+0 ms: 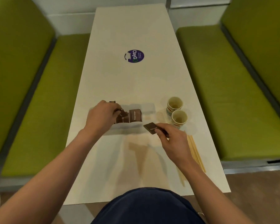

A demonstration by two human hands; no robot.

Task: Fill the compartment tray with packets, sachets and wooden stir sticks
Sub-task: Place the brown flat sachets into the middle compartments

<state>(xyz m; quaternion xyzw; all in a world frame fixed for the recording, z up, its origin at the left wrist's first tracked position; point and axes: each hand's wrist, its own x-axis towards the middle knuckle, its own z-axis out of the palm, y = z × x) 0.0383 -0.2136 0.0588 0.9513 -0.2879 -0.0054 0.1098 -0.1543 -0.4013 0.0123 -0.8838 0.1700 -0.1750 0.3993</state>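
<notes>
Compartment tray (132,124) on white desk (136,78), blurred, dividers hard to make out; brown packets (135,116) stand in its left and middle sections. Left hand (102,115) grips packets at the tray's left end; right hand (173,139) pinches a single packet (150,127) just right of the tray. Two paper cups (174,104), contents unclear; stir sticks (196,152) partly hidden under the right forearm.
</notes>
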